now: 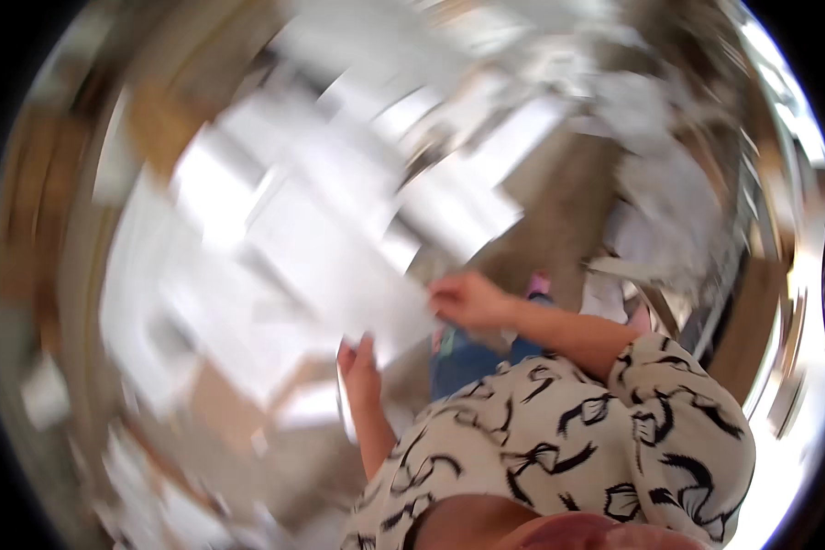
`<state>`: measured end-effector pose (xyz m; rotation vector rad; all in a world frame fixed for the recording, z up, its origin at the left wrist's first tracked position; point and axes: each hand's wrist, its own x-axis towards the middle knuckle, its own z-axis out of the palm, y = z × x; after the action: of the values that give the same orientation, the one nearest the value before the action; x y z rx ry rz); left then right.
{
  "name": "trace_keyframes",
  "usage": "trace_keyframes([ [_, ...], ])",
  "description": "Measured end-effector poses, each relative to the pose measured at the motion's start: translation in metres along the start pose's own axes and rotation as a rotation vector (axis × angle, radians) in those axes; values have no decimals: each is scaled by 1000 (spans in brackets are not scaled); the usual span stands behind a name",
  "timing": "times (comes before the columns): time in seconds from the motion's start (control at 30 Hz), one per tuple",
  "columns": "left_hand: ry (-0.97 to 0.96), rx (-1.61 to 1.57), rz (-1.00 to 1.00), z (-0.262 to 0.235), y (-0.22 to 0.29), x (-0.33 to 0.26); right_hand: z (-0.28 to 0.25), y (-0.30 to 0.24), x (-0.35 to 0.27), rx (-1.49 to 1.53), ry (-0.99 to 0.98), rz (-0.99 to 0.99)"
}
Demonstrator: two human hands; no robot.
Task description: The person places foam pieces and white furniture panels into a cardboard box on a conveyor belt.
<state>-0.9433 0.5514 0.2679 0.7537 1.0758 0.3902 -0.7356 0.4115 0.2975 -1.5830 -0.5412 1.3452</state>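
White sheet [376,293], blurred, sits in front of our patterned top [568,431], pinched at its near edge by our right hand [467,301] and propped from below by our left hand [359,365], so we judge slow, level handling best.

Blurred white sheets [247,183], brown floor [568,211].

Heavily motion-smeared all over. White sheets [275,238] blurred into streaks, edges and any print unreadable. Left hand [361,367] half tucked under a sheet [376,302], fingers mostly hidden. Right hand [466,299] soft too, grip on the sheet hard to make out. Pale heap [665,211] at upper right just mush. Patterned sleeve [614,440] cut off at the bottom edge.
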Motion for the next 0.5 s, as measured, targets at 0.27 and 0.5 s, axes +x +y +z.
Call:
trace_keyframes([
  [0.27, -736, 126, 119, 254, -31, 2, -155, 25, -146, 48, 695, -404],
  [0.5, -1110, 298, -111, 419, -93, -117, -252, 55, -346, 677, 564, -526],
])
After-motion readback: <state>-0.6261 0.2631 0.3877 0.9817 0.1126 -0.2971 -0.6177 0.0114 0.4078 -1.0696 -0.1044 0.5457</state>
